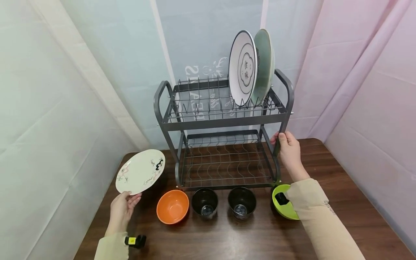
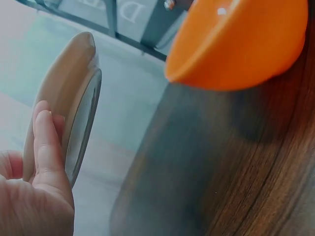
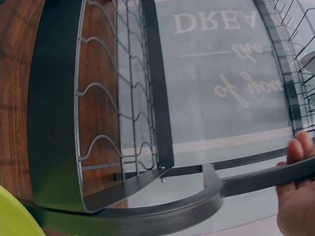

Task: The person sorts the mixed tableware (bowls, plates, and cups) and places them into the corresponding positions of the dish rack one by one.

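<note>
A white plate (image 1: 140, 172) with a floral pattern is held at its near rim by my left hand (image 1: 122, 209), raised above the table's left side. In the left wrist view the plate (image 2: 64, 93) appears edge-on between the thumb and fingers. My right hand (image 1: 288, 148) grips the right front post of a dark two-tier dish rack (image 1: 224, 122); the right wrist view shows fingers (image 3: 295, 150) around that bar. On the rack's upper tier, at the right, a white plate with a dark rim (image 1: 243, 68) and a green plate (image 1: 264, 65) stand upright.
Along the rack's front stand an orange bowl (image 1: 172, 207), two dark bowls (image 1: 204, 203) and, partly behind my right sleeve, a green bowl (image 1: 286, 211). The wooden table (image 1: 227, 238) is bordered by curtains at the back and both sides.
</note>
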`<state>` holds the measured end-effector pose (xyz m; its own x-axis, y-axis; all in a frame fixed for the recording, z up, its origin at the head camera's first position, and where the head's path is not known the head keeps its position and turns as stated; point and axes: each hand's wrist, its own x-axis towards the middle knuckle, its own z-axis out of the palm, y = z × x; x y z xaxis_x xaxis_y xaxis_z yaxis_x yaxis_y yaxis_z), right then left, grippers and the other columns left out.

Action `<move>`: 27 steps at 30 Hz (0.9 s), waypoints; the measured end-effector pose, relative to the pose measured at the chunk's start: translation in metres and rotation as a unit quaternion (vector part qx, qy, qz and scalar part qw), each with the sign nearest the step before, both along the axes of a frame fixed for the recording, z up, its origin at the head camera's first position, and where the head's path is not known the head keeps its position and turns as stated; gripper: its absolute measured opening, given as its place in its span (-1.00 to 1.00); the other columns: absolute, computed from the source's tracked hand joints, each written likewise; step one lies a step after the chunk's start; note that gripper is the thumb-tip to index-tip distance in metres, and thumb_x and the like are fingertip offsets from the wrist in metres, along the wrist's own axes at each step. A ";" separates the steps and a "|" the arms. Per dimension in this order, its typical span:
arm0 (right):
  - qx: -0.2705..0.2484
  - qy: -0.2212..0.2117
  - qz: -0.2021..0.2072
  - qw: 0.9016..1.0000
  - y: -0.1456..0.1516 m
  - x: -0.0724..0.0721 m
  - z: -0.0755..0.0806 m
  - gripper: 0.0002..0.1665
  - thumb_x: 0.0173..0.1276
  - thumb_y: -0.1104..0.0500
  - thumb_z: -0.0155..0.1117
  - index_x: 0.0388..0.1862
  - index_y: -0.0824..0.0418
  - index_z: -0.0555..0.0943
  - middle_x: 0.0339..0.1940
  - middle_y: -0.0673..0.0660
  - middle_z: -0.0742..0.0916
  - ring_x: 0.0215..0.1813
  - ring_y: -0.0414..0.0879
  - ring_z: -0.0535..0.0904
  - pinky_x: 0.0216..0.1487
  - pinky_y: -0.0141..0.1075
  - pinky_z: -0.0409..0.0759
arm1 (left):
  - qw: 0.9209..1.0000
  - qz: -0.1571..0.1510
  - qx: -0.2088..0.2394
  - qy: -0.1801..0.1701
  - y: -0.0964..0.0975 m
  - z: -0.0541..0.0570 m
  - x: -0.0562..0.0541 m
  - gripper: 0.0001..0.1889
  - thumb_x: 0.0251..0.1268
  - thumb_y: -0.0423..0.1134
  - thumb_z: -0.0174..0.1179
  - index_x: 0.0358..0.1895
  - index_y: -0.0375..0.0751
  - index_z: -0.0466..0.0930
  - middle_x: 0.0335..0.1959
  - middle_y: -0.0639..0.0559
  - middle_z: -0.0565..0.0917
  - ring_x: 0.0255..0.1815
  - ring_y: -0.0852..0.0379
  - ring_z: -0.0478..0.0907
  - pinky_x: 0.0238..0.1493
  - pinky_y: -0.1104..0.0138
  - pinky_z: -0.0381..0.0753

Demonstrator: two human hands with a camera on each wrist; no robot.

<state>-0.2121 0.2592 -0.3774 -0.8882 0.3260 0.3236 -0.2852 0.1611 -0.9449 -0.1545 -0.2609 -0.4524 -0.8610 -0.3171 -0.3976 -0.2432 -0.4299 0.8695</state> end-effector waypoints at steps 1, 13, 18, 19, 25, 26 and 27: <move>-0.002 -0.001 -0.002 1.000 0.000 0.001 0.001 -0.66 0.46 0.05 -0.10 -0.20 0.30 0.49 -0.43 -0.18 0.66 -0.31 -0.33 0.59 -0.22 -0.56 0.54 | 1.000 0.002 0.003 0.003 0.001 0.002 0.004 -0.89 0.39 -0.36 -0.26 -0.21 -0.24 0.29 -0.58 0.07 0.57 -0.53 0.23 0.63 -0.39 0.48 0.62; -0.020 -0.106 -0.100 0.989 -0.024 0.042 0.016 -0.46 0.43 0.13 -0.08 0.33 0.27 0.19 0.33 0.20 0.39 0.34 -0.05 0.31 0.25 -0.24 0.36 | 0.998 0.009 0.016 0.060 0.014 0.023 0.043 -0.77 0.35 -0.45 -0.26 -0.41 -0.21 0.37 -0.67 0.04 0.59 -0.66 0.20 0.61 -0.57 0.45 0.59; -0.054 -0.037 -0.131 0.989 -0.041 0.066 0.013 -0.63 0.36 0.29 -0.01 0.14 0.29 0.33 0.04 -0.03 0.51 0.20 -0.12 0.41 0.18 -0.47 0.37 | 0.994 -0.015 0.020 0.104 0.021 0.028 0.058 -0.71 0.35 -0.47 -0.26 -0.46 -0.21 0.42 -0.70 0.03 0.60 -0.68 0.21 0.61 -0.60 0.47 0.58; -0.059 -0.028 -0.121 0.991 -0.046 0.071 0.013 -0.66 0.36 0.32 -0.01 0.11 0.29 0.35 -0.02 -0.08 0.53 0.15 -0.16 0.44 0.12 -0.53 0.39 | 0.993 -0.019 0.020 0.111 0.022 0.029 0.060 -0.70 0.35 -0.47 -0.27 -0.48 -0.21 0.43 -0.70 0.03 0.61 -0.69 0.22 0.61 -0.60 0.47 0.58; -0.075 -0.046 0.005 0.996 -0.078 0.100 0.011 -0.77 0.36 0.40 -0.01 -0.03 0.41 0.44 -0.24 -0.15 0.67 -0.15 -0.33 0.60 -0.08 -0.55 0.51 | 0.986 -0.042 0.039 0.157 0.030 0.036 0.072 -0.67 0.36 -0.50 -0.27 -0.47 -0.22 0.47 -0.68 0.00 0.64 -0.69 0.21 0.62 -0.62 0.47 0.57; -0.074 -0.061 0.036 0.995 -0.084 0.104 0.010 -0.77 0.37 0.39 -0.01 -0.02 0.44 0.44 -0.25 -0.15 0.69 -0.17 -0.33 0.62 -0.09 -0.53 0.54 | 0.984 -0.046 0.043 0.168 0.032 0.037 0.074 -0.67 0.36 -0.51 -0.27 -0.46 -0.22 0.47 -0.67 -0.01 0.65 -0.69 0.20 0.62 -0.63 0.47 0.57; -0.072 -0.075 0.066 0.992 -0.090 0.107 0.008 -0.76 0.37 0.38 -0.01 -0.02 0.46 0.44 -0.25 -0.14 0.70 -0.18 -0.32 0.64 -0.10 -0.49 0.56 | 0.982 -0.050 0.045 0.178 0.034 0.038 0.076 -0.68 0.35 -0.52 -0.27 -0.46 -0.23 0.47 -0.66 -0.01 0.66 -0.69 0.20 0.63 -0.63 0.47 0.57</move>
<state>-0.1047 0.1696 -0.3694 -0.9610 0.2366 0.1432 -0.1494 -0.0080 -0.9888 -0.0790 -0.2270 -0.4144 -0.9756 -0.2008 -0.0887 0.0236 -0.4976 0.8671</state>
